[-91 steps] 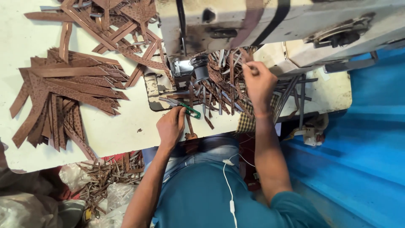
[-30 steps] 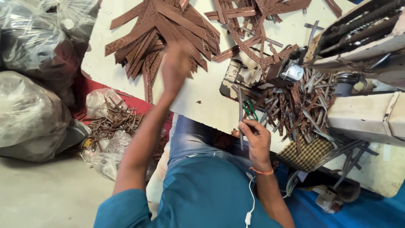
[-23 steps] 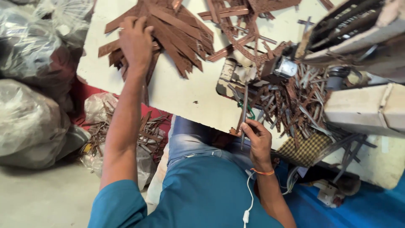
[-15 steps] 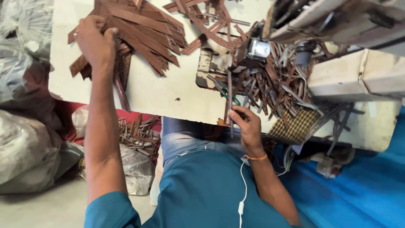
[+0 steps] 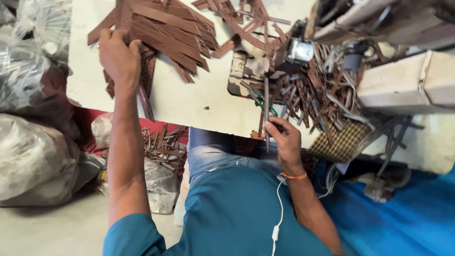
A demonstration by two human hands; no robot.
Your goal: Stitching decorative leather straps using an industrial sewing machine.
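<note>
A pale desk (image 5: 199,104) fills the middle. Left of it, bulging plastic sacks (image 5: 33,156) sit on a grey concrete floor (image 5: 57,232); right, blue sheeting (image 5: 403,223).

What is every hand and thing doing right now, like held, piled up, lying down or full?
Left hand: pressed on the brown strip pile, fingers curled.
Brown strip pile: fanned flat on the white table.
Right hand: pinching a thin strip.
Thin strip: held, pointing toward the sewing machine.
Green-handled tool: lying on the table.
Plastic bags: stuffed full, on the floor.
</note>
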